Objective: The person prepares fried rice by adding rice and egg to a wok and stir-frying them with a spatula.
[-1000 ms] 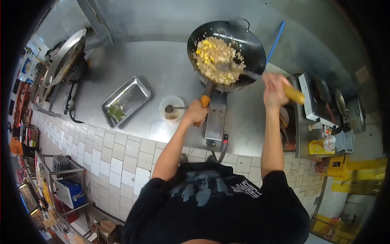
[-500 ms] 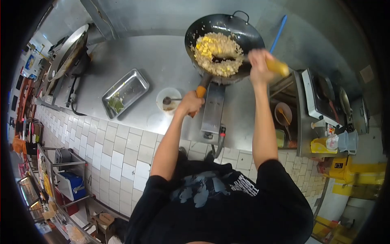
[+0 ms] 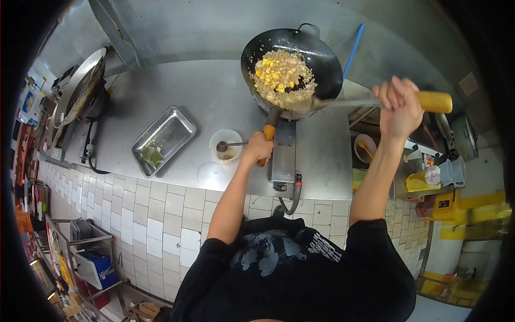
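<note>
My left hand [image 3: 259, 147] is wrapped round the wooden handle of a dark wok [image 3: 327, 67], which sits tilted over a portable gas stove [image 3: 283, 155]. Fried rice [image 3: 287, 60] with yellow egg pieces [image 3: 276, 75] lies in the wok's near left part. My right hand [image 3: 399, 104] grips a wok spatula [image 3: 354, 103] near its yellow handle end. The spatula's blade is at the wok's near right rim, beside the rice; motion blurs it. Left of the wok handle stands a white bowl [image 3: 213, 140] with a small ladle [image 3: 223, 145] in it.
A metal tray [image 3: 179, 115] holding some green leaves [image 3: 152, 155] lies on the steel counter [image 3: 134, 102]. Another wok [image 3: 80, 88] stands on the left. A blue stick [image 3: 354, 51] leans behind the wok. On the right are a bowl [image 3: 365, 147] and a yellow bag [image 3: 421, 182].
My right hand has moved right, drawing the spatula from the middle of the rice to the wok's near right rim. The rice is heaped together more. My left hand keeps the handle.
</note>
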A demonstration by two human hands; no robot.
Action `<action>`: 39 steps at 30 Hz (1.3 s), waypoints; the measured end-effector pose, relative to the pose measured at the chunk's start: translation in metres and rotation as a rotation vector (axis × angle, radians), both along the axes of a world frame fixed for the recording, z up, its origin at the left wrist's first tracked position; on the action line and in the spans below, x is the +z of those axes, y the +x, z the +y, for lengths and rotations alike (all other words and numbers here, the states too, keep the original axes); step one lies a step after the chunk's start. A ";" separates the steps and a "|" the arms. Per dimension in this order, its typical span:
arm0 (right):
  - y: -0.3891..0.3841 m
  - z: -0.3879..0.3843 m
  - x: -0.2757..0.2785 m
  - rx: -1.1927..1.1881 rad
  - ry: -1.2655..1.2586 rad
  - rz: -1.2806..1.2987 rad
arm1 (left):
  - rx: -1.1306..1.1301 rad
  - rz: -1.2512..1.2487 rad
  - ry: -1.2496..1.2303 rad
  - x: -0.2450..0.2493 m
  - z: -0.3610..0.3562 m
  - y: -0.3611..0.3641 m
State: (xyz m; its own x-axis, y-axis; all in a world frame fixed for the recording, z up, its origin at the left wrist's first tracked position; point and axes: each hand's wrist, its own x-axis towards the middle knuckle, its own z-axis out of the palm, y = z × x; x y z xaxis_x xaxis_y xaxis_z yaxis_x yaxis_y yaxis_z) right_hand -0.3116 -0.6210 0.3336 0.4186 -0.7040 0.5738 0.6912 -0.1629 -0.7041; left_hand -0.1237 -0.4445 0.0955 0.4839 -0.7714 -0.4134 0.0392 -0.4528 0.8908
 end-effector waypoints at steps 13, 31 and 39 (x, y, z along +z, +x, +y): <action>0.099 -0.016 -0.109 -0.536 -0.095 -0.180 | 0.010 -0.018 -0.022 0.003 0.003 0.000; 0.034 -0.029 -0.130 -0.351 -0.148 -0.089 | 0.028 -0.030 -0.042 -0.011 -0.001 0.002; 0.029 -0.025 -0.130 -0.132 0.017 -0.062 | 0.001 0.009 0.017 -0.010 0.007 -0.004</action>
